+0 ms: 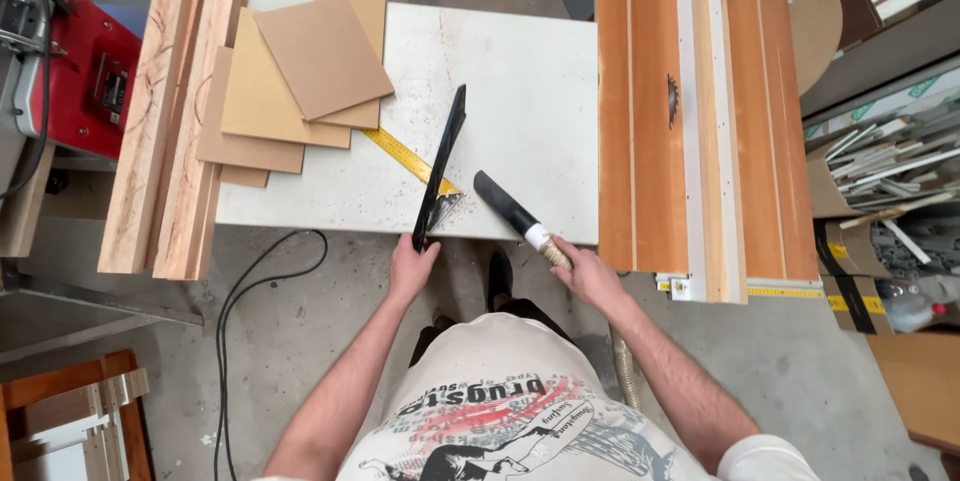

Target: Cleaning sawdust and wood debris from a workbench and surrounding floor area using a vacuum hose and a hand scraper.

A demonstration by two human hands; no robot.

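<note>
My left hand (411,268) grips the near end of a long black strip (441,167), a dustpan-like blade lying on edge across the white table (520,71). My right hand (588,276) holds a black flat vacuum nozzle (506,204) on a ribbed hose (626,373); its tip points at a small pile of sawdust (446,207) next to the strip. A yellow ruler (402,153) lies under the strip.
Several thin brown boards (300,81) are stacked at the table's left, beside long wooden planks (170,111). A wooden sled with a saw blade (672,101) sits on the right. A red machine (85,81) stands far left; a black cable (250,281) lies on the floor.
</note>
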